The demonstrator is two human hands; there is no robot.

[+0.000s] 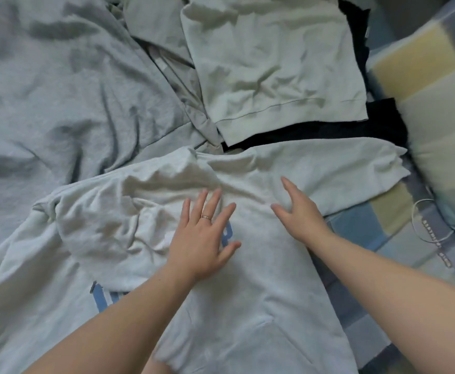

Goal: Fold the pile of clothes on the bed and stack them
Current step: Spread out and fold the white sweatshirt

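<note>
Head view: white sweatshirt (248, 306) lies spread across the checked bedcover (356, 228). Left hand (203, 244) presses flat on it, fingers splayed. Right hand (300, 214) is straight-fingered, apparently touching it too. Folded pale garment (275, 66) lies beyond.

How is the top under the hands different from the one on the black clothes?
The sweatshirt lies spread out and rumpled; the pale top is folded square. The sweatshirt shows blue letters; the pale top looks plain. Both are light-coloured.
</note>
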